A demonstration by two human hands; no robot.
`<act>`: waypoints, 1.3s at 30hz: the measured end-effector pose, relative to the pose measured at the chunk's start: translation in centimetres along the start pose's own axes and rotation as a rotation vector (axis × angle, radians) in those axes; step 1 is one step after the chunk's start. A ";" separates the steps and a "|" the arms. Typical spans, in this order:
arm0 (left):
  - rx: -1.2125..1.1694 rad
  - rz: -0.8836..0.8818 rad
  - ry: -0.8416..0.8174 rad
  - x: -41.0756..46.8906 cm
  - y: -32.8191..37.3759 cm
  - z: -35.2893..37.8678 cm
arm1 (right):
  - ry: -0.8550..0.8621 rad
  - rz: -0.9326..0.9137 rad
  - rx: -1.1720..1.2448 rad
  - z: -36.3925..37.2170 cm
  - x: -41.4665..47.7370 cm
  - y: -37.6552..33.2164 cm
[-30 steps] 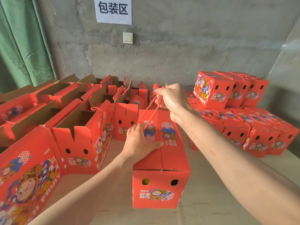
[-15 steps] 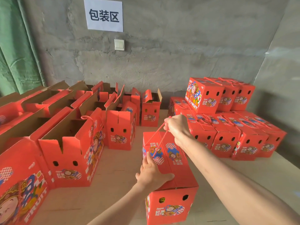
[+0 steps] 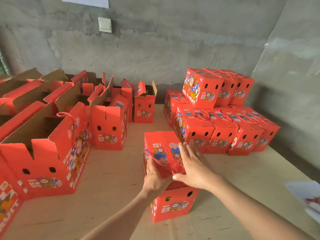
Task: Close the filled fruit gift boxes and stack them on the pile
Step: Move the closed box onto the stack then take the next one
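Note:
A closed red fruit gift box stands on the wooden table, just in front of the pile of closed boxes. Its red rope handle lies slack across the lid. My left hand grips the box's near left top edge, thumb on the lid. Over the lid's right half, my right hand is spread flat with straight fingers and holds nothing. Three more closed boxes form an upper tier on the pile.
Several open-flapped red boxes fill the left and back of the table, the nearest large one at my left. A white paper lies at the right edge. Concrete walls close the back and right.
The box came down from the air onto the table near the pile. My right hand let go of the rope handle, which dropped onto the lid, and now lies flat and open.

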State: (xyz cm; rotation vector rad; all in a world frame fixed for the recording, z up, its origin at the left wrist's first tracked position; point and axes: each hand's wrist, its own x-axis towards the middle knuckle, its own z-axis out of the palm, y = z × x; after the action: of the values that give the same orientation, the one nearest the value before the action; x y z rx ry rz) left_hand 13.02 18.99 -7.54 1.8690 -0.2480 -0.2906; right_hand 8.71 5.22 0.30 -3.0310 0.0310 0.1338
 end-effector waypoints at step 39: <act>0.555 0.023 0.318 11.3 -1.3 -13.0 | 0.091 0.083 -0.017 5.3 26.4 5.6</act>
State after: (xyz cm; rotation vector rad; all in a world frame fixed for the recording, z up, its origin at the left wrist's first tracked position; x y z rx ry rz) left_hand 27.91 27.53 -5.79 2.4218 -0.1383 0.1097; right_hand 34.40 -0.15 -7.84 -3.0514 0.1644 0.0021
